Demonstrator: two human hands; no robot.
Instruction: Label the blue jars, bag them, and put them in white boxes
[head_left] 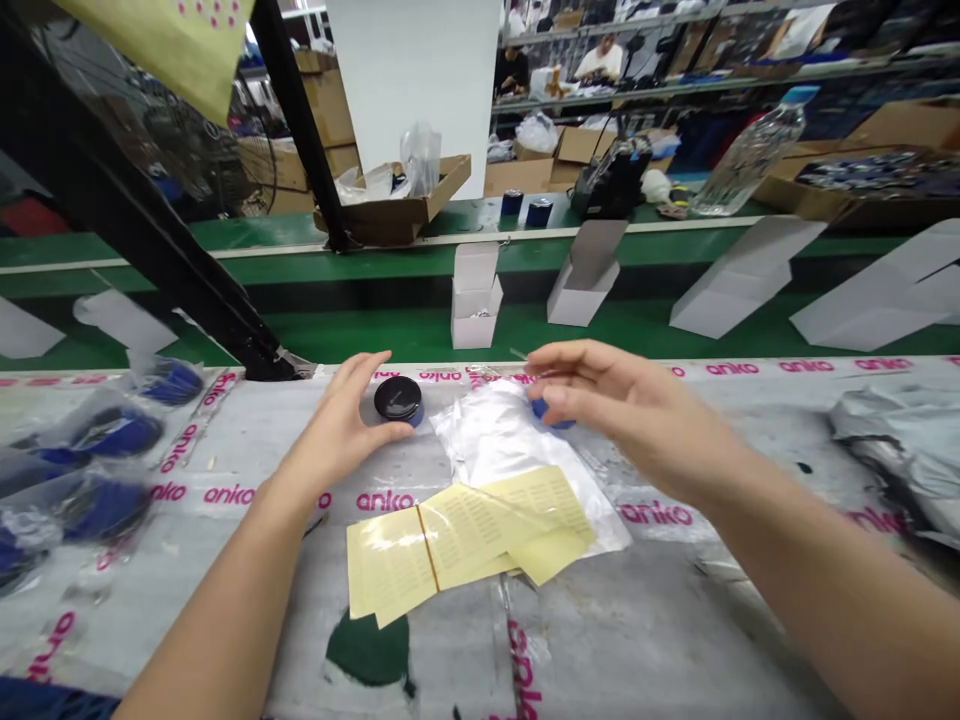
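Note:
My left hand (341,425) curls around a small round black-topped blue object (398,400) that rests on the plastic-covered table (675,620). My right hand (622,410) hovers over a clear plastic bag (499,440), its fingers pinched on a small blue object (547,412) that is partly hidden. In front of the bag lie yellow printed leaflets (457,540), one stack held by a rubber band.
Several blue items in clear bags (90,450) lie at the left. A grey bag (900,450) sits at the right. White cartons (474,295) stand on the green conveyor (360,330) beyond the table edge. A black frame post (150,230) slants down at the left. People work far back.

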